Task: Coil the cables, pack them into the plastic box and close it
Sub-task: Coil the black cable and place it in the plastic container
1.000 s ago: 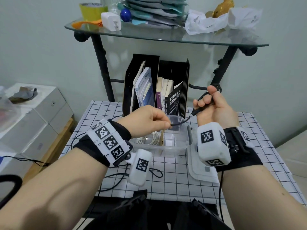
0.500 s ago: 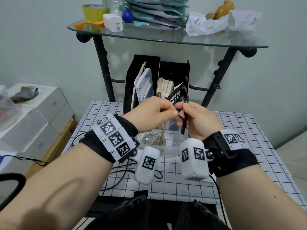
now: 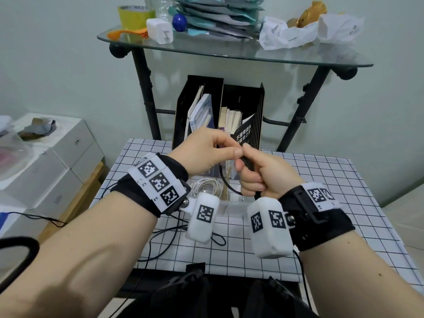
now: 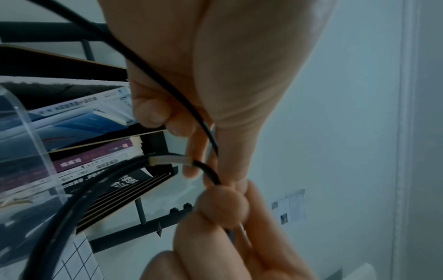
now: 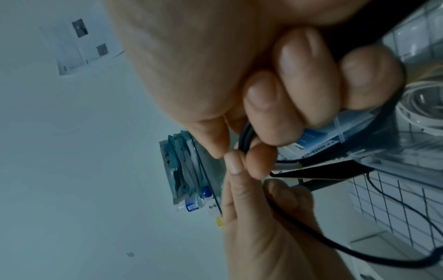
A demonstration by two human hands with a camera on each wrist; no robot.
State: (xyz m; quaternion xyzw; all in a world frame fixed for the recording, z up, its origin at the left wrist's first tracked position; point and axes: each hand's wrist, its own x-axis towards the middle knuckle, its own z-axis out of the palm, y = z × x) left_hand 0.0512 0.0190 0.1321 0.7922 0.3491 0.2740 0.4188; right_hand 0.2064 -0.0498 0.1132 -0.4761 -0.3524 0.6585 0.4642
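Hands: left hand (image 3: 207, 152) pinches black cable (image 3: 226, 183), right hand (image 3: 263, 173) clenches its loops above plastic box (image 3: 231, 206); loops probably spring apart if pinch slackens.

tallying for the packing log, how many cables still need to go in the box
1 for sure: the black cable, held by the left hand and right hand above the plastic box. The white cable is already coiled inside. Hidden ones possible.
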